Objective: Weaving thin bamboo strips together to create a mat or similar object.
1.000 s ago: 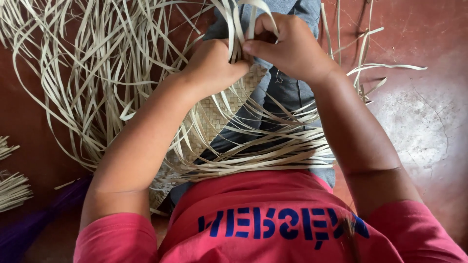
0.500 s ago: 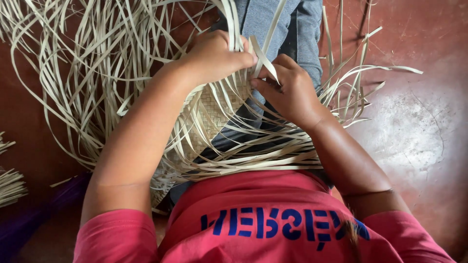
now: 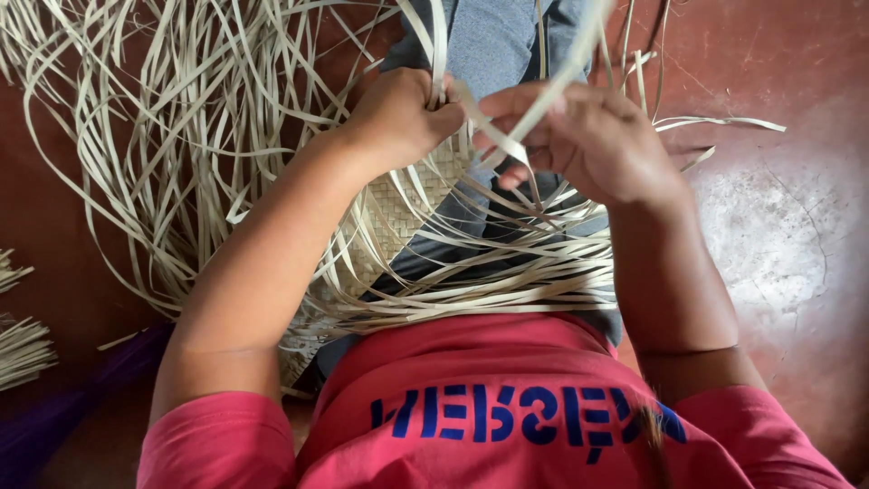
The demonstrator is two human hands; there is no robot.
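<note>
Above the woven mat panel (image 3: 398, 213), which lies slanted across the person's lap, two bare hands meet at the panel's upper edge. One left hand (image 3: 398, 116) is clenched on a small bunch of pale strips where they rise from that edge; how many strips it holds cannot be told. One right hand (image 3: 588, 136), just right of the panel's top corner, pinches a single flat strip (image 3: 534, 118) between thumb and fingers; this strip runs diagonally up and to the right from the panel, crossing in front of the right hand. One finished woven section is visible; the left forearm (image 3: 262, 272) lies over its left part and hides the lower end. Loose strips (image 3: 181, 136), too many to count, fan out left of the panel over the reddish-brown floor (image 3: 787, 244), and a further band of them runs sideways just below the panel, across the lap. Beyond the panel's top edge are two legs in grey-blue trousers (image 3: 489, 45). Below the panel, one red shirt (image 3: 507, 407) with blue lettering fills the near edge. Far left of the panel lies one separate bundle of strips (image 3: 20, 349), with a purple object (image 3: 63, 407) beside it.
</note>
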